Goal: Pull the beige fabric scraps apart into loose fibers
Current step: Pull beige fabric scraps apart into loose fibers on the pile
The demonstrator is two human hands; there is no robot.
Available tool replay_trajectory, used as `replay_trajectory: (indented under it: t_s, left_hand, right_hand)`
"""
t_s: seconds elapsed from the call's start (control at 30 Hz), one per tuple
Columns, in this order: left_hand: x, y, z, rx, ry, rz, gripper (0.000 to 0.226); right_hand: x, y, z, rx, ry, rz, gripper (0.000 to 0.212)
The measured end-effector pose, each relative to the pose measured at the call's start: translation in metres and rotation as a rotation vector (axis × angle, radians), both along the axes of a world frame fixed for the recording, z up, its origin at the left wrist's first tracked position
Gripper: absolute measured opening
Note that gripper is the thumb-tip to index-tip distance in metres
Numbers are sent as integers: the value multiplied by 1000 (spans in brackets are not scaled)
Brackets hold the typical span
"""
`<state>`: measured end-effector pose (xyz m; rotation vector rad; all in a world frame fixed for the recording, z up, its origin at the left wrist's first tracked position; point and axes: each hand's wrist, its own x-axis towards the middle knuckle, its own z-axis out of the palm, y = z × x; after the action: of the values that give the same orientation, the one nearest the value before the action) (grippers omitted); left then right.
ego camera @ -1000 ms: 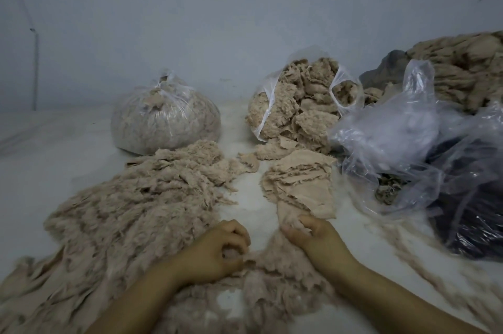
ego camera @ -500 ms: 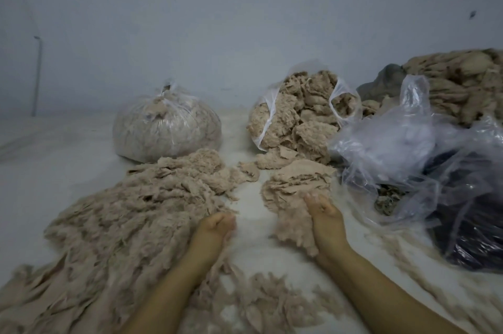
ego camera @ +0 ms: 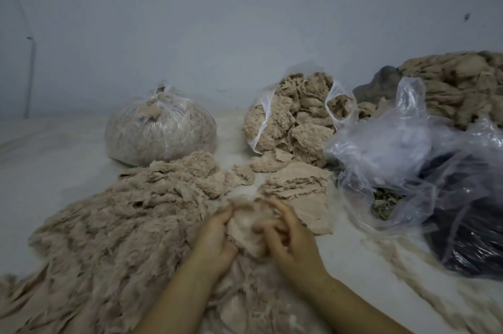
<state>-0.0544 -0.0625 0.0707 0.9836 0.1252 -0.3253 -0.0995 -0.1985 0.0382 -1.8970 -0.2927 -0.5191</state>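
One crumpled beige fabric scrap [ego camera: 246,227] is held between left hand [ego camera: 215,241] and right hand [ego camera: 291,241], fingers curled round opposite edges, for sideways tearing.

Hands [ego camera: 215,241] together now, gripping scrap [ego camera: 246,227]

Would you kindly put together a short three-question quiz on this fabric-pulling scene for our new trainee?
1. True or false: the clear bag behind the fiber pile is tied shut at the top.
2. Which hand has a grip on the beige scrap? A) left hand only B) right hand only C) both
3. Fill in: the flat, unpulled scraps lie just in front of the ___ bag of scraps.

Key:
1. True.
2. C; both hands curl round it.
3. Open.
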Motion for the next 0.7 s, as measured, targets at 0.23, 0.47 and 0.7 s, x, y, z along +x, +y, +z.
replay_trajectory:
  t_s: [0.23, 0.47, 0.7]
  left_hand:
    - [-4, 0, -12, 84, -24, -162, 29]
    - [-10, -6, -18, 388, -226, -16, 26]
    - [-9, -6, -22, 551, -379, 117, 34]
  right_hand:
    - [15, -2, 0, 318, 342, 3, 33]
    - [23, -9, -5, 422, 305, -138, 40]
    - [23, -5, -9, 312, 273, -154, 30]
